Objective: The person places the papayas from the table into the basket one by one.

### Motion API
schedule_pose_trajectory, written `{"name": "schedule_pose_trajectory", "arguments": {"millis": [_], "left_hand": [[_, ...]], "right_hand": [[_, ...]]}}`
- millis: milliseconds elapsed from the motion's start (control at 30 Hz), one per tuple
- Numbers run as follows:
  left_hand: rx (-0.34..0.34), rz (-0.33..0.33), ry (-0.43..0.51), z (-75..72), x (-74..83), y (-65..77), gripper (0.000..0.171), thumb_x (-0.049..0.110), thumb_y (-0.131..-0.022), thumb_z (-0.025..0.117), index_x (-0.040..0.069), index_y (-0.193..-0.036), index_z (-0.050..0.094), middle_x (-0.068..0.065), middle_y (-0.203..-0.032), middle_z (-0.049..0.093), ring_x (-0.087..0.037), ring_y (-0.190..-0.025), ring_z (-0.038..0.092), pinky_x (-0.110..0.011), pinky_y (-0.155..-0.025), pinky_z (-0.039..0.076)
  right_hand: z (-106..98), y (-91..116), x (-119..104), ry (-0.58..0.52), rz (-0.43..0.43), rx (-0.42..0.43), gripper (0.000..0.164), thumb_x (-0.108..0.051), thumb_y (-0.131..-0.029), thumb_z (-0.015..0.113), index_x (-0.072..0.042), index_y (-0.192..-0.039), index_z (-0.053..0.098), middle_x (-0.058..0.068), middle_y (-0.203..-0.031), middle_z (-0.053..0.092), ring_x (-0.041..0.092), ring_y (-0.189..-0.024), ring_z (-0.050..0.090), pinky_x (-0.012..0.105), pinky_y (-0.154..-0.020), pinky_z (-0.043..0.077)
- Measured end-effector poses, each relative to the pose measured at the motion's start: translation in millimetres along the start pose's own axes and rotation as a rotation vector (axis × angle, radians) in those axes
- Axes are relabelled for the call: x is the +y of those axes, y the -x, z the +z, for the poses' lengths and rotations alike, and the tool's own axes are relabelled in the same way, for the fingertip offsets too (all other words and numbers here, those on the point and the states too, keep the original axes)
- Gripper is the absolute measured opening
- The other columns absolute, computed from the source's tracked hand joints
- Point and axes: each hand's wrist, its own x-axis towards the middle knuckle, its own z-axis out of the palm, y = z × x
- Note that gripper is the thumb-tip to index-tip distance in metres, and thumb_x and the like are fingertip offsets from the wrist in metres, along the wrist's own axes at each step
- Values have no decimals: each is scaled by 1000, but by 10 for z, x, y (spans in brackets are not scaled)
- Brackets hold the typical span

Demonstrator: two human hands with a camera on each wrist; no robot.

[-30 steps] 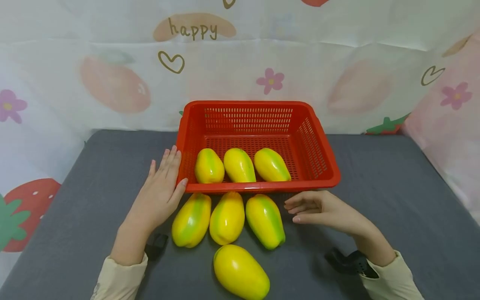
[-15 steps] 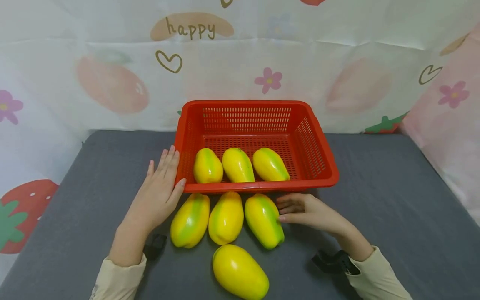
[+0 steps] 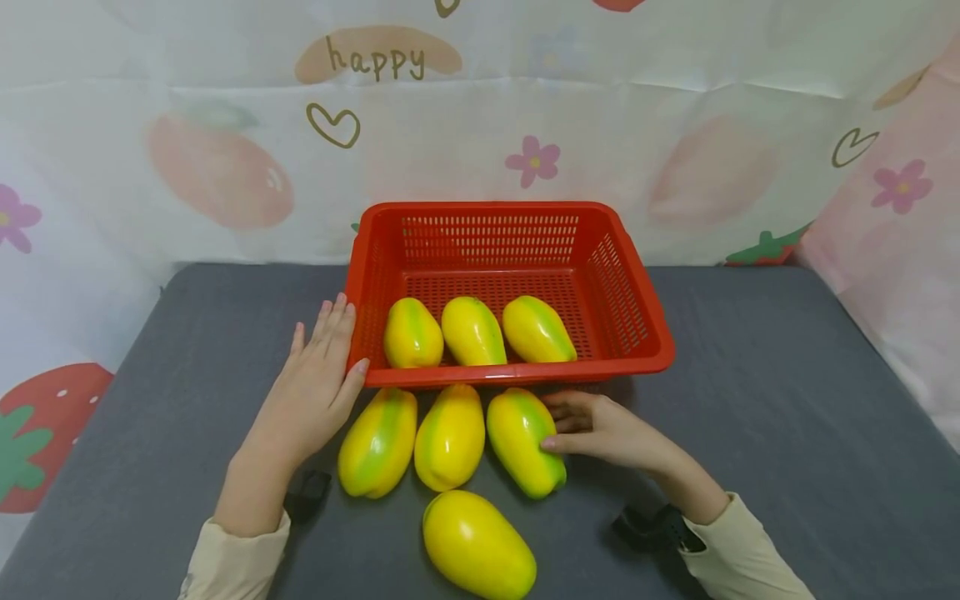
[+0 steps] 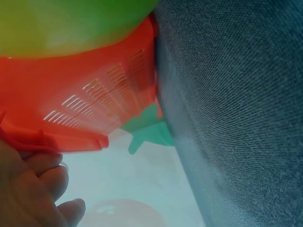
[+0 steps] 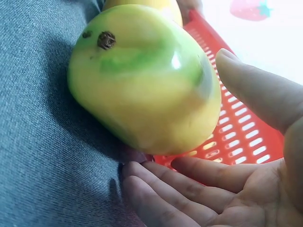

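Row of smooth, glossy fruits before a red plastic basket (image 3: 517, 372); the right hand (image 3: 603, 431) is set wide about the right-hand fruit (image 3: 520, 437) of the row, which lies on the cloth just in front of the basket; the thumb is at its flank and the other fingers extend on the basket side, though whether they press the skin cannot be told; this fruit is an elongated oval, yellow banded with green, with a rough, dark brown scar at one end in the right wrist view. The left hand (image 3: 315, 387) lies flat and extended along the basket's left wall, thumb at the front corner. The basket is rectangular, with flared walls pierced by narrow slots, a finely perforated floor and a smooth, thick rim; three similar fruits (image 3: 413, 333) lie side by side within, near its front wall. A left fruit (image 3: 377, 446) and a middle fruit (image 3: 450, 440) complete the outer row; a plumper, almost wholly yellow fruit (image 3: 480, 546) lies nearest the viewer. The tabletop cloth (image 3: 187, 375) is grey, matt and visibly woven at close range; behind hangs a creased pale sheet (image 3: 450, 108) printed with fruit, flowers and hearts.
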Motion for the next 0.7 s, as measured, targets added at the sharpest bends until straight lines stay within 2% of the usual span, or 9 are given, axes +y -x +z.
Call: {"name": "schedule_pose_trajectory", "arguments": {"millis": [367,700], "left_hand": [[6,-4,7,-4,13,4,68,27,-98,45,-3,-149,12,-18,-156,10,-32,-143,6,-55,-112,4],[9,1,7,2,8,8,68,26,-97,45,-3,-149,12,-18,-156,10,-32,-143,6,-54,-112,4]], "right_hand": [[42,-12,-15,25,1,8,68,-29,-86,69,9,-135,42,20,-126,55,29,-108,58,37,-87,50],[60,-16,-11,-7,2,27,66,-25,-84,73,9,-133,44,18,-122,58,27,-104,60,36,-84,51]]}}
